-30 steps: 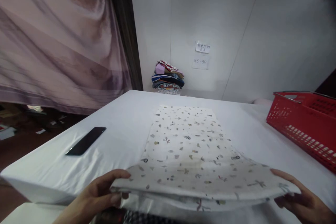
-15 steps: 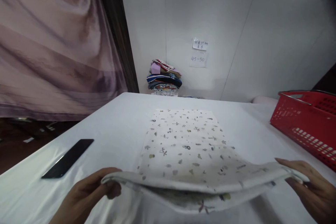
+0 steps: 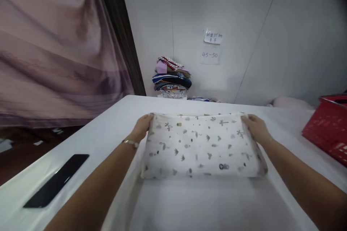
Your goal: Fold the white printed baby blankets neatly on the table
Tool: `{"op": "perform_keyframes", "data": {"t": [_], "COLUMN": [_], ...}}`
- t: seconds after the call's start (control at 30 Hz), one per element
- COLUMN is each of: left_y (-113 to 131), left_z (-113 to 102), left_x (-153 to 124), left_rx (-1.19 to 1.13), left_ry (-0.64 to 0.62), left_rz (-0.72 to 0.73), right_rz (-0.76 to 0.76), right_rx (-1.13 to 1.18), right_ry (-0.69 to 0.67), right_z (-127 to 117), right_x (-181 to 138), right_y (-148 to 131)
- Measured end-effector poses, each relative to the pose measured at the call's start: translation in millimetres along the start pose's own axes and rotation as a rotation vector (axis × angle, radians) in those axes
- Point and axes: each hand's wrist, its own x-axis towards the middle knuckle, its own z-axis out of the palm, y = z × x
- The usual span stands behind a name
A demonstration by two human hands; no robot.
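A white cloth (image 3: 199,146) printed with small grey and olive plants and animals is folded over into a wide, short rectangle above the white-covered table. My left hand (image 3: 141,128) pinches its far left corner, the thumb and fingertips partly hidden by the fabric. At the far right corner, my right hand (image 3: 256,128) grips the same edge. Both arms reach forward along the sides of the cloth. Its near folded edge faces me and hangs straight between the two sides.
On the white tabletop (image 3: 108,130) a black phone (image 3: 56,180) lies to the left. A red plastic basket (image 3: 328,126) stands at the right edge. Behind the table rises a stack of folded fabrics (image 3: 172,77) by the wall, under paper signs (image 3: 213,38). A pink curtain (image 3: 54,50) hangs at left.
Both hands have moved forward, carrying the cloth's near edge over to its far end. The cloth, spread long before, is now folded shorter. The view has shifted slightly left.
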Motion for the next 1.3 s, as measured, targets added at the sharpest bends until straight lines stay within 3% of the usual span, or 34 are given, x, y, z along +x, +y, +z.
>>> {"op": "perform_keyframes", "data": {"t": [0.1,0.17,0.4,0.63,0.87,1.03,1.1,1.17,1.3], "left_y": [-17.3,-28.0,-33.9,-40.7,-41.8,-34.5,-30.3,-27.2,-22.9], "left_z": [37.3,47.0,42.2,67.1,70.6,62.0,59.3,62.6,90.2], "left_x": [34.6,45.8,70.9,97.2,99.2,92.3,81.1,65.8,41.9], "left_rx": [0.157,0.257,0.467,0.617,0.700,0.690,0.679,0.683,0.740], "left_ry": [0.039,0.063,0.175,0.171,0.091,0.071,0.071,0.023,-0.186], "left_rz": [-0.062,-0.058,0.089,-0.001,-0.014,0.025,0.101,0.279,0.706], "right_rz": [0.076,0.072,-0.059,-0.063,-0.040,-0.086,-0.147,-0.327,-0.780], "right_rx": [-0.241,-0.294,-0.472,-0.714,-0.874,-0.927,-0.932,-0.910,-0.791], "right_ry": [-0.057,-0.085,-0.077,-0.120,-0.166,-0.197,-0.185,-0.187,-0.411], "right_z": [36.3,46.7,53.1,83.6,89.4,84.9,85.6,93.5,130.7], "right_x": [29.8,39.2,63.5,89.3,90.0,88.4,82.8,71.5,42.4], "right_y": [21.8,34.6,39.2,45.5,49.1,44.5,36.1,23.6,-3.7]}}
